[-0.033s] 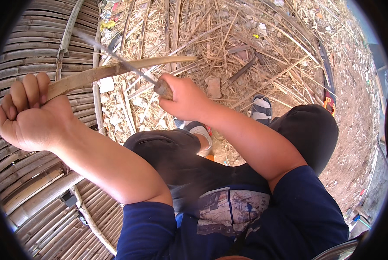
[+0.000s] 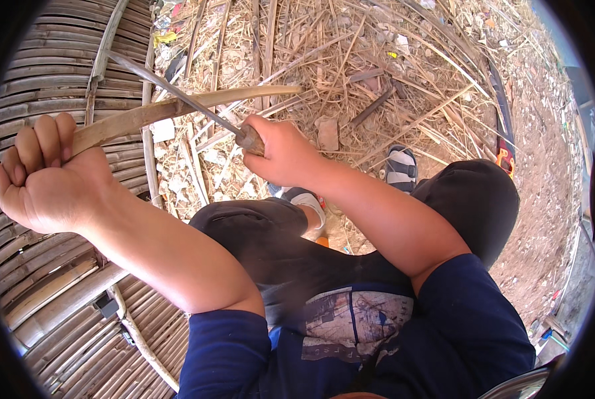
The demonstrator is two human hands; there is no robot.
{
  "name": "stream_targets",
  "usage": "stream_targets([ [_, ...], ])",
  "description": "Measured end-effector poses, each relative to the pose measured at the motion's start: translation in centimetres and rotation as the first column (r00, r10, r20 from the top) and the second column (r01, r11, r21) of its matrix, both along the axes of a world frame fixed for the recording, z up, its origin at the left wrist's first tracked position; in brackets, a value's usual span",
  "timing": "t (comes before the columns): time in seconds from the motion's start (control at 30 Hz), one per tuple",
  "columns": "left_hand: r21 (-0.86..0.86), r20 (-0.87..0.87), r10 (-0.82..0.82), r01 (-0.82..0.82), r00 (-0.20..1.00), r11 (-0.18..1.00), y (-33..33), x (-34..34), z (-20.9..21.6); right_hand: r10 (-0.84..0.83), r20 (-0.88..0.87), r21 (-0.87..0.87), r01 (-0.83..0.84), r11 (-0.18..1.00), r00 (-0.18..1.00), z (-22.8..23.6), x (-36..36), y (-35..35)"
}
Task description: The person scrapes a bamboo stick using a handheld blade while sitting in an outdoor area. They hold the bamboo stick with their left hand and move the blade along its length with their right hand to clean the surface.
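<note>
My left hand (image 2: 58,174), at the left with palm turned up, has its fingers curled round one end of a split bamboo strip (image 2: 128,123). The strip points right and tapers to a thin tip above the littered ground. Wrapped round a short wooden handle is my right hand (image 2: 281,149), near the middle. From that handle a long, narrow knife blade (image 2: 161,84) runs up and left, crossing over the strip. The blade shows almost edge-on; whether it touches the strip I cannot tell.
A slatted bamboo platform (image 2: 111,36) lies along the left side. Dry bamboo shavings (image 2: 324,60), loose slats and a broken brick piece (image 2: 327,134) cover the ground ahead. My knees and sandalled feet (image 2: 402,168) are below. An orange-handled saw (image 2: 505,161) lies at the right.
The knife blade, smeared by motion a moment earlier, now shows sharply and has shifted very slightly. My left hand and the bamboo strip look almost still.
</note>
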State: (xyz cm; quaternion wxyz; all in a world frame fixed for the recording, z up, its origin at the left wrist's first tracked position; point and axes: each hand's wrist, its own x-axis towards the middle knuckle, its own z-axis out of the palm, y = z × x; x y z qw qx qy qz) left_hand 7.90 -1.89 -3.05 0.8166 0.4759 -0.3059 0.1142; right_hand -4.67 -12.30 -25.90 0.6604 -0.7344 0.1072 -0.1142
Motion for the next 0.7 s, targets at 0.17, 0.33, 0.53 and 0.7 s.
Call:
stream_targets([
  [0.17,-0.016,-0.042,0.175,-0.175,0.984,0.984,-0.7,-0.1,-0.2,-0.192,-0.251,-0.039,0.188,0.981,0.949,-7.9,-1.0,-0.2],
  [0.33,-0.031,-0.063,0.197,-0.199,0.978,0.980,-0.3,0.5,-0.2,-0.151,-0.370,-0.033,0.150,0.988,0.917,-7.4,-0.6,-1.7],
  [0.53,-0.001,-0.021,0.187,-0.187,0.982,0.982,-0.8,0.0,-0.2,0.008,-0.079,0.013,-0.007,1.000,0.997,1.9,0.2,1.2],
  [0.7,-0.012,-0.039,0.135,-0.136,0.990,0.991,-0.1,0.6,-0.3,-0.061,-0.065,-0.023,0.060,0.998,0.996,-0.3,-0.1,1.2],
])
